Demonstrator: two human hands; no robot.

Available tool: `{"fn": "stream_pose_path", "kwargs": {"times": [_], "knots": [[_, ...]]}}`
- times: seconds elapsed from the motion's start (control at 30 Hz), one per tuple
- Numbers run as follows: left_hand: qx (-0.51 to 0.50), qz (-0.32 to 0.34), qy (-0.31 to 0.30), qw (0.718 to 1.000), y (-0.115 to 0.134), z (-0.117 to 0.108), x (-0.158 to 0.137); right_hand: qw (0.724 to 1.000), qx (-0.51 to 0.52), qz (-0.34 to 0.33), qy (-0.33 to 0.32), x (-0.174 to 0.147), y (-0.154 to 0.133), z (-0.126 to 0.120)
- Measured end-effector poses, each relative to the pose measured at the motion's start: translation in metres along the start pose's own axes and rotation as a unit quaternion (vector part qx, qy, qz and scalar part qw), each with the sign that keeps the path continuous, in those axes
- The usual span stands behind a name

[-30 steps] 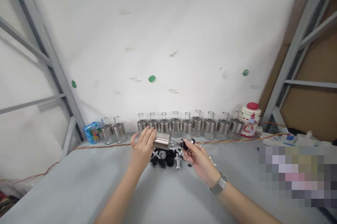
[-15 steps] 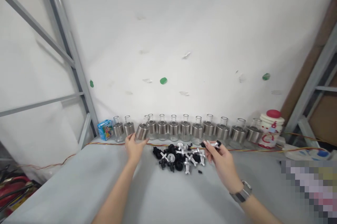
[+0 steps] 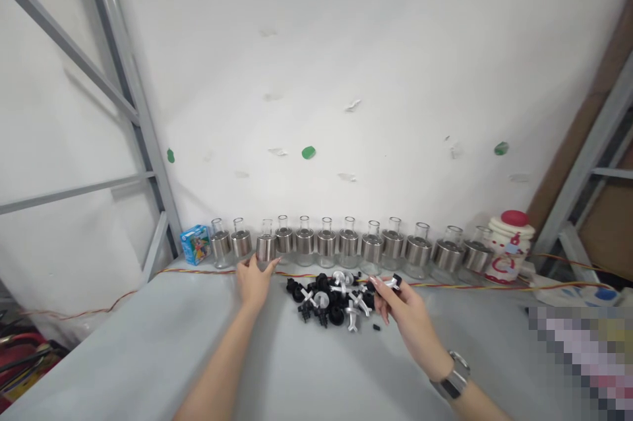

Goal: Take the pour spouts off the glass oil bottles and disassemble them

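Note:
My left hand (image 3: 254, 284) is closed around the lower part of a glass bottle (image 3: 266, 246) with a brushed-metal sleeve, which stands upright; the fingers cover its base. My right hand (image 3: 403, 305) pinches a black-and-silver bottle stopper (image 3: 393, 282), its black end partly hidden by the fingers. Between the hands lies a heap of loose black and silver stopper parts (image 3: 336, 315). One small black piece (image 3: 376, 327) sits apart at the heap's front right.
Several like bottles (image 3: 326, 243) line the white wall. A blue box (image 3: 196, 245) stands at the row's left end, a white canister with a red lid (image 3: 509, 246) at its right. A twisted red-yellow wire (image 3: 198, 270) crosses the grey table (image 3: 306, 368).
The bottle in my left hand was tilted and is now upright, slightly lower and further left. My right hand has moved left and a little down with the stopper, closer to the heap.

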State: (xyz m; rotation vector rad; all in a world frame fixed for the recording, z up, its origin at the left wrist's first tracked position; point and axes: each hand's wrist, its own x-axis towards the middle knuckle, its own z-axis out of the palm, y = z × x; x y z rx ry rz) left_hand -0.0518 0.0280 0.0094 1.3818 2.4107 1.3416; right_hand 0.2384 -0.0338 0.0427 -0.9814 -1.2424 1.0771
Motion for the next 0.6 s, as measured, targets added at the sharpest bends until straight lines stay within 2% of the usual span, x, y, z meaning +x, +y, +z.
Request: {"fn": "stream_pose_path", "kwargs": {"times": [0.1,0.2,0.6], "knots": [[0.039,0.012,0.013,0.999,-0.003,-0.001,0.000,1.000,-0.004,0.006,0.001,0.000,0.001,-0.001],[0.051,0.031,-0.001,0.998,-0.007,0.002,0.002,1.000,-0.008,0.008,0.003,-0.001,0.000,-0.001],[0.007,0.072,0.006,0.997,-0.013,0.007,0.008,0.999,-0.020,0.032,0.028,0.002,0.005,0.000]]}}
